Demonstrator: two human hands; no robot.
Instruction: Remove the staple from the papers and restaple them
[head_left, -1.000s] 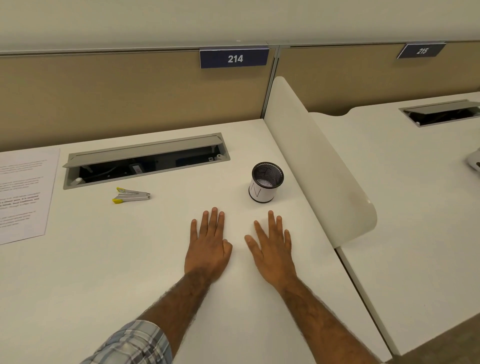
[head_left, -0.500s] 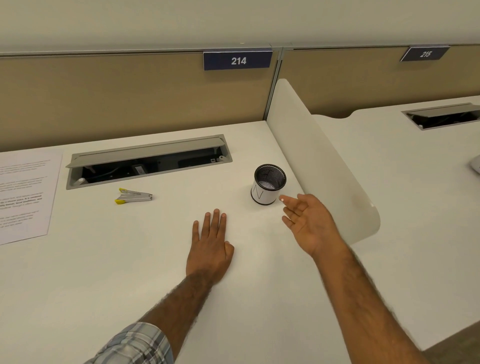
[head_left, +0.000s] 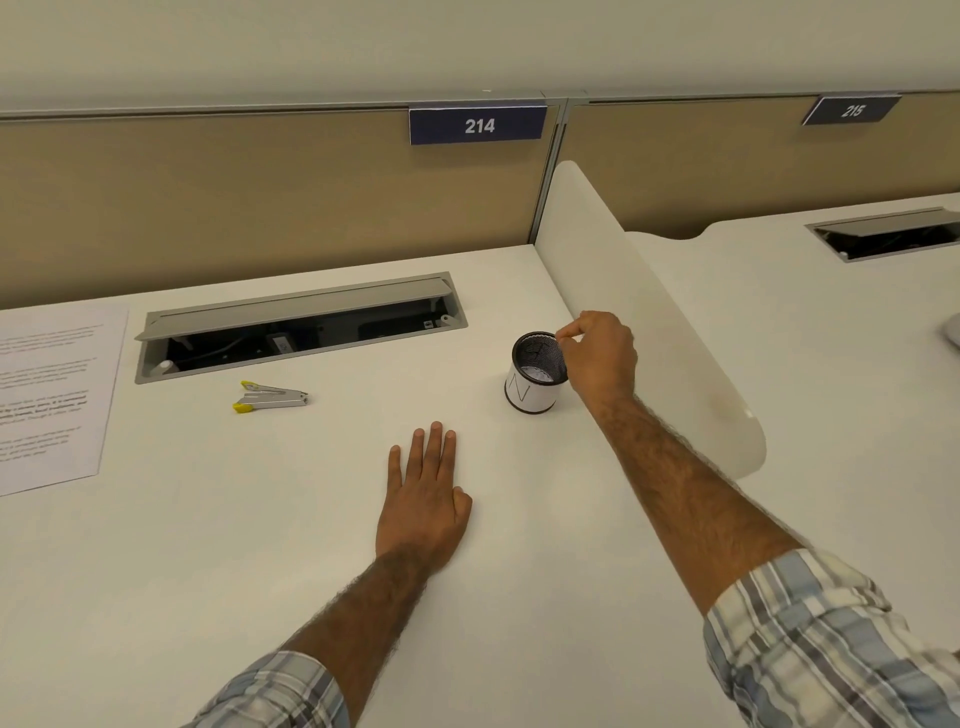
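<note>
We have barely begun, by our reckoning: the papers (head_left: 47, 395) lie untouched at the desk's (head_left: 208, 545) left edge. Our left hand (head_left: 423, 499) rests flat, fingers straight. Our right hand (head_left: 597, 358) pinches above the mesh cup's (head_left: 535, 384) rim; we cannot tell whether it holds anything.

white desk (head_left: 156, 571) w/ open cable tray (head_left: 291, 306), tan partition (head_left: 234, 208) behind, white divider (head_left: 623, 291) on rt, pale wall (head_left: 311, 47).

Single head-worn wide-angle view, looking forward and down, close over the desk (head_left: 182, 571), facing the partition (head_left: 260, 208)
</note>
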